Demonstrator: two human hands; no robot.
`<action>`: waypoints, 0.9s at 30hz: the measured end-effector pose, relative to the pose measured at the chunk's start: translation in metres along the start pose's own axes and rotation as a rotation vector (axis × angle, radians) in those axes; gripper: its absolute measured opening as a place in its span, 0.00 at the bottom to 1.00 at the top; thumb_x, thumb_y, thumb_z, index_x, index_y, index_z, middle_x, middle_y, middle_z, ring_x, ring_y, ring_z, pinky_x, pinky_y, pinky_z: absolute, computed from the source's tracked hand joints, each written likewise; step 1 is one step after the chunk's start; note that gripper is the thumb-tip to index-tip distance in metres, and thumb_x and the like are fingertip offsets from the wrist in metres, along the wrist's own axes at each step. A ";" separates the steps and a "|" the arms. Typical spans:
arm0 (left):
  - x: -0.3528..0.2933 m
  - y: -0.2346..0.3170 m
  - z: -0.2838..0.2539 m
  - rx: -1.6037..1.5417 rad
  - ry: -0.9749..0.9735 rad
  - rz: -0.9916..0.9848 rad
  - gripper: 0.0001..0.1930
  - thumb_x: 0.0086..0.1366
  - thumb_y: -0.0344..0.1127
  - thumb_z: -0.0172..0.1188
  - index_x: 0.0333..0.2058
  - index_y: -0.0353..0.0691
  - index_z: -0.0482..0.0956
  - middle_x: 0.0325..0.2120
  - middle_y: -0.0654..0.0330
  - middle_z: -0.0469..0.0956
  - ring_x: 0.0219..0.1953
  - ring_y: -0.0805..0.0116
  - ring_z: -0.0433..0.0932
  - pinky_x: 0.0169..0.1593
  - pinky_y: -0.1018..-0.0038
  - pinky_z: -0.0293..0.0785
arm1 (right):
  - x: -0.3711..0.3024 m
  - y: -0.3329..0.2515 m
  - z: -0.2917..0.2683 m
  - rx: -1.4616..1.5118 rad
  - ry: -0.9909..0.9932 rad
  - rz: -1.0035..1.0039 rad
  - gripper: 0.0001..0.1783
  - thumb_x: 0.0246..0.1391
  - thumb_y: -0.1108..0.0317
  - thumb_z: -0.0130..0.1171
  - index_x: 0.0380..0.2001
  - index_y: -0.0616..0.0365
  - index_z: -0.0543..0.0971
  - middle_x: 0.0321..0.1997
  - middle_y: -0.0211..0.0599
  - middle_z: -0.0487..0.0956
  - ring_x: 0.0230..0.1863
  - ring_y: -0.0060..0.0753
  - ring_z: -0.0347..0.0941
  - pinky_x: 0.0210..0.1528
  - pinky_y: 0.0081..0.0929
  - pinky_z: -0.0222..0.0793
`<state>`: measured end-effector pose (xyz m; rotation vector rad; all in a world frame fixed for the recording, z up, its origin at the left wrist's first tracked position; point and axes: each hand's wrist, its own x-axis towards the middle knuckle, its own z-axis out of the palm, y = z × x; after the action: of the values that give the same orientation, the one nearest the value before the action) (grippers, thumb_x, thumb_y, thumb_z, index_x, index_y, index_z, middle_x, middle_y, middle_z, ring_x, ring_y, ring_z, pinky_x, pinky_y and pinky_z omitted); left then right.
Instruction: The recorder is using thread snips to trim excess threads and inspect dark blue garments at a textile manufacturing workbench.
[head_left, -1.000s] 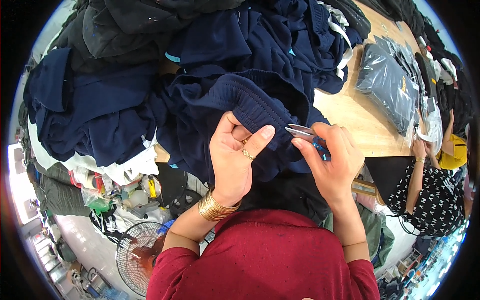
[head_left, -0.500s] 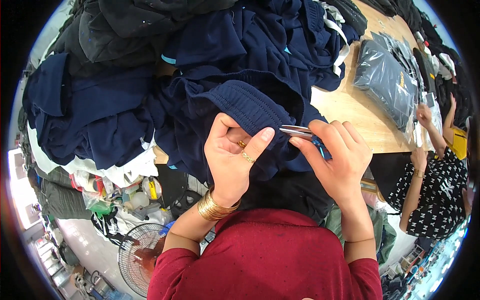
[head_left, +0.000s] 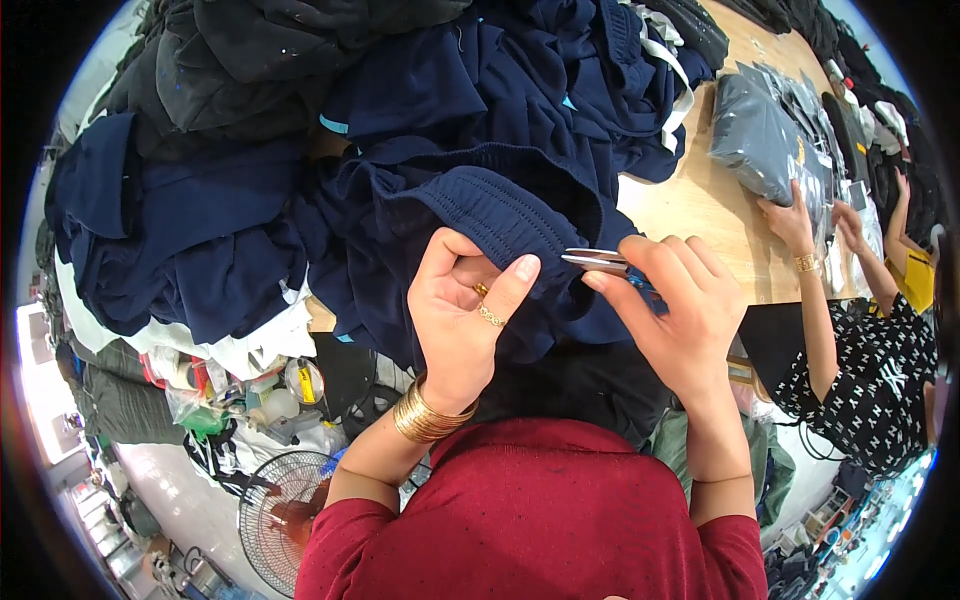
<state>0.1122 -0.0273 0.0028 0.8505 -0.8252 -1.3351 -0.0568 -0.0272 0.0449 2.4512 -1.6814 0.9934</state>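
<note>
Navy waistband (head_left: 497,212) stays clasped in left grip (head_left: 462,312), snips (head_left: 603,263) in right grip (head_left: 692,315); co-worker's hand (head_left: 791,224) now touches bagged garment (head_left: 750,140).

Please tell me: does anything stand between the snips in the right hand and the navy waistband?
Nothing visible does. The right hand holds the snips with their blade tips at the navy waistband; whether they touch it, I cannot tell. The left hand grips the waistband just left of the tips.
</note>
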 end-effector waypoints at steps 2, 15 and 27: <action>0.000 0.002 0.003 0.009 0.010 0.019 0.10 0.56 0.20 0.59 0.36 0.34 0.68 0.31 0.59 0.78 0.31 0.81 0.74 0.38 0.85 0.67 | 0.000 -0.001 0.000 -0.024 -0.005 -0.009 0.14 0.35 0.61 0.69 0.26 0.51 0.77 0.17 0.24 0.68 0.18 0.27 0.62 0.20 0.24 0.57; 0.000 0.000 0.000 0.043 -0.015 -0.011 0.10 0.56 0.20 0.58 0.35 0.34 0.68 0.30 0.59 0.78 0.31 0.81 0.73 0.38 0.86 0.66 | -0.003 -0.007 -0.004 0.466 -0.120 0.192 0.15 0.39 0.61 0.69 0.26 0.58 0.77 0.22 0.31 0.75 0.21 0.28 0.69 0.21 0.20 0.64; -0.002 0.003 0.008 -0.106 -0.028 -0.160 0.15 0.56 0.20 0.58 0.43 0.33 0.68 0.36 0.59 0.76 0.38 0.75 0.75 0.47 0.79 0.69 | -0.016 -0.001 0.007 0.146 0.028 0.126 0.14 0.40 0.62 0.67 0.28 0.56 0.76 0.21 0.29 0.74 0.19 0.30 0.67 0.21 0.23 0.60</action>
<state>0.1069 -0.0259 0.0091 0.8299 -0.7129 -1.5207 -0.0560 -0.0156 0.0322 2.4289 -1.8361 1.1999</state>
